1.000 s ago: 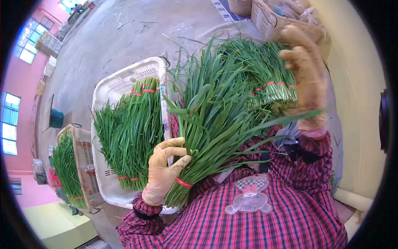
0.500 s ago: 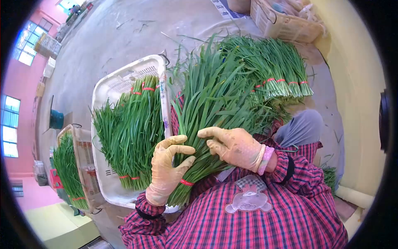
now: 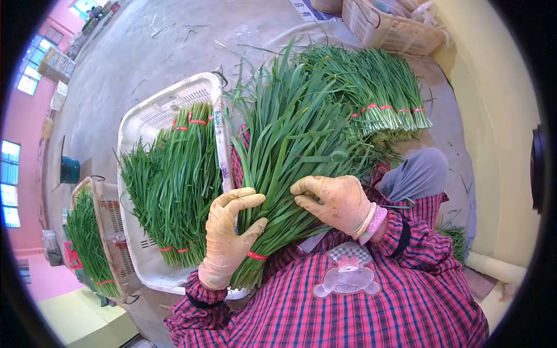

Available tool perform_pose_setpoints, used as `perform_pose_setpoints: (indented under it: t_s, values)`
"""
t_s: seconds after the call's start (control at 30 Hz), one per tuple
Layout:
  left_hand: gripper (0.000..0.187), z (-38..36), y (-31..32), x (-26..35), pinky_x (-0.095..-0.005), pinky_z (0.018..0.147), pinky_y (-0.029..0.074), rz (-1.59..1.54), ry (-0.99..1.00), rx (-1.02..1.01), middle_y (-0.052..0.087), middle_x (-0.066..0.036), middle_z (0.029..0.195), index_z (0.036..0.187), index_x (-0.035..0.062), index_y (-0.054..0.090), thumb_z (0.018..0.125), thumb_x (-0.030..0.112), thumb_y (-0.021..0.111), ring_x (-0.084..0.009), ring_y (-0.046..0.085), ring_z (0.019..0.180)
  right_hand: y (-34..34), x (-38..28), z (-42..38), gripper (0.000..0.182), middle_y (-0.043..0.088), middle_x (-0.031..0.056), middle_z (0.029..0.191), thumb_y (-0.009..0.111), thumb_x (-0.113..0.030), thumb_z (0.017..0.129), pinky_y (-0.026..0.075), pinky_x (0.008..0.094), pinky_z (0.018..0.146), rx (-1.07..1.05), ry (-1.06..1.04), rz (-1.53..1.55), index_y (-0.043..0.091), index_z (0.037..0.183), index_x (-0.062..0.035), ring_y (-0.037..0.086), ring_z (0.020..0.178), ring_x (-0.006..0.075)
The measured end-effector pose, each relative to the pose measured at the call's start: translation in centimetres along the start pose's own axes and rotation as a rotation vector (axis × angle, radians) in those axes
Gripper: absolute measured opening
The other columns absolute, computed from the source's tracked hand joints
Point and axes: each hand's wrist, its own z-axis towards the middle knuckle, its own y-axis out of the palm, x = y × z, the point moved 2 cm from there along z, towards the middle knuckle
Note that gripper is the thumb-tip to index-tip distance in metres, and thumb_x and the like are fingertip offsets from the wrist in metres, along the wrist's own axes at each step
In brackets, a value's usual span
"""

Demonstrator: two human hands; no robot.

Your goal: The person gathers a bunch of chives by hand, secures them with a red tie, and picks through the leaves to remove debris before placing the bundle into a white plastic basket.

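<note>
Looking at the head view: the bunch of long green leaves (image 3: 290, 145) lies between the hands, against both. Long axis runs on a slant: cut stems near the left wrist, leaf tips well out past both hands and a bit to the right. Red band (image 3: 257, 256) sits at the stem end, just beside the left thumb, so the left hand (image 3: 223, 240) is the nearer one to it; the right hand (image 3: 342, 203) is farther up, on the leaf side.

Left: half open in a C, fingers and thumb against the bunch's left side. Right: part open, thumb and forefinger apart, tips at the leaves. Firm grip on either: can't tell.

White basket (image 3: 223, 148) is beyond and left of the left hand; banded bunches (image 3: 394, 116) lie beyond the right.
</note>
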Motion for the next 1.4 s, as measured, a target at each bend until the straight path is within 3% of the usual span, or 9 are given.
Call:
perform_pose_setpoints:
  t_s: [0.1,0.3,0.37,0.47,0.53,0.67,0.73,1.17,1.4]
  values:
    - [0.051,-0.1,0.0,-0.1,-0.038,0.1,0.045,0.005,0.002,0.0,0.064,-0.007,0.12,0.115,0.0137,0.069,0.067,0.002,0.084,-0.0259,0.058,0.114,-1.0,-1.3,0.1,0.011,0.066,0.0077,0.078,0.069,-0.018,0.085,0.054,0.0374,0.062,0.031,-0.01,0.031,0.068,0.094,-0.0124,0.068,0.07,0.0276]
    - [0.062,0.0,0.0,0.1,-0.0394,0.101,0.044,0.082,0.041,-0.046,0.061,-0.008,0.124,0.122,0.0138,0.064,0.065,0.008,0.087,-0.0285,0.055,0.116,-3.0,-2.4,0.8,0.007,0.058,0.0024,0.079,0.072,-0.02,0.077,0.051,0.0388,0.061,0.017,-0.189,-0.243,0.068,0.081,-0.0169,0.061,0.071,0.0248]
    - [0.062,0.1,0.1,0.3,-0.0404,0.102,0.043,0.085,0.024,-0.063,0.061,-0.008,0.124,0.122,0.0129,0.063,0.065,0.009,0.087,-0.0294,0.054,0.117,-3.0,-2.6,1.2,0.018,0.058,-0.0022,0.087,0.079,-0.019,0.07,0.05,0.0355,0.064,-0.036,-0.193,-0.325,0.072,0.086,-0.019,0.059,0.076,0.0202]
    - [0.063,0.1,0.2,0.3,-0.041,0.102,0.044,0.1,0.031,-0.06,0.06,-0.009,0.125,0.122,0.0126,0.062,0.064,0.009,0.087,-0.0298,0.054,0.116,-3.1,-3.4,1.4,0.012,0.059,0.0031,0.083,0.072,-0.021,0.078,0.051,0.0399,0.065,-0.016,-0.244,-0.247,0.068,0.087,-0.0145,0.062,0.076,0.0259]
    - [0.063,-0.1,0.2,0.3,-0.041,0.101,0.044,0.105,0.033,-0.054,0.06,-0.009,0.125,0.123,0.0127,0.062,0.064,0.01,0.087,-0.0298,0.054,0.116,-3.0,-3.1,1.0,0.014,0.061,0.0066,0.084,0.071,-0.02,0.081,0.052,0.0419,0.068,-0.224,-0.02,0.044,0.068,0.093,-0.0124,0.064,0.079,0.0286]
    - [0.064,0.0,0.2,0.6,-0.0394,0.105,0.042,0.083,0.011,-0.06,0.059,-0.011,0.123,0.121,0.0105,0.063,0.062,0.003,0.086,-0.0295,0.053,0.119,-3.1,-3.2,1.0,0.015,0.062,0.0091,0.084,0.07,-0.019,0.083,0.052,0.0424,0.07,-0.281,0.004,0.143,0.068,0.096,-0.0121,0.065,0.081,0.0297]
    - [0.064,0.0,0.4,0.5,-0.0396,0.105,0.042,0.08,0.009,-0.069,0.059,-0.011,0.123,0.121,0.0108,0.063,0.062,0.004,0.086,-0.0296,0.053,0.119,-2.9,-2.7,1.3,0.019,0.062,0.0085,0.084,0.071,-0.02,0.082,0.052,0.0416,0.07,-0.286,-0.114,-0.091,0.069,0.099,-0.0125,0.065,0.081,0.0293]
    - [0.066,0.0,0.5,0.3,-0.0419,0.102,0.043,0.056,0.038,-0.081,0.059,-0.01,0.126,0.123,0.0135,0.062,0.063,0.012,0.088,-0.0302,0.053,0.119,-2.2,-2.4,0.8,0.018,0.064,0.006,0.082,0.07,-0.024,0.082,0.053,0.0409,0.069,-0.409,-0.098,-0.075,0.072,0.098,-0.0154,0.066,0.08,0.0272]
    - [0.075,-0.6,0.3,-0.1,-0.0406,0.105,0.042,-0.051,-0.02,-0.044,0.057,-0.011,0.132,0.13,0.016,0.062,0.06,0.011,0.089,-0.0304,0.052,0.124,-2.5,-3.4,-0.2,0.011,0.057,0.0027,0.072,0.071,-0.028,0.081,0.048,0.0379,0.053,-0.269,-0.306,-0.223,0.068,0.087,-0.0197,0.063,0.063,0.0231]
